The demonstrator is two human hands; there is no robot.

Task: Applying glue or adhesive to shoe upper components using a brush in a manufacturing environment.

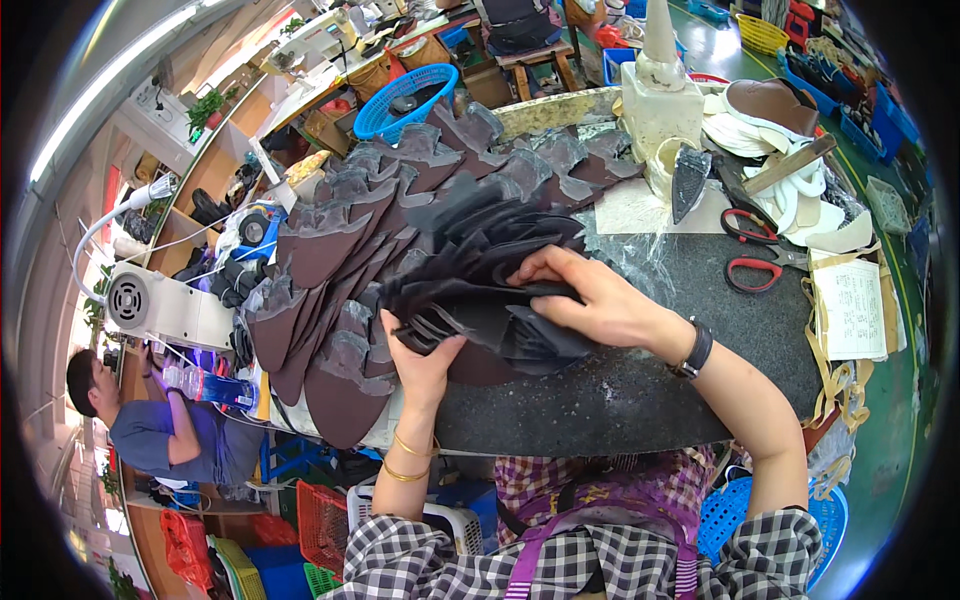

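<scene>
A thick bundle of thin black cut pieces (480, 290), like leather or fabric shoe parts, is held between my hands above the bench. My left hand (418, 368) grips its lower left edge, thumb in front. At the bundle's right side, my right hand (610, 302) is closed on the edges of some pieces, with its fingers bent. To the left and behind lie overlapping rows of dark brown pieces (325, 255), shaped like shoe uppers, with greyish edges. The bundle covers part of these rows.
A dark bench top (640, 400) lies in front of me. To the right are red-and-black scissors (752, 274), a whitish glue container (662, 105), white shoe parts (800, 195) and a paper sheet (850, 310). A blue basket (405, 100) stands behind; a person (185, 425) works at left.
</scene>
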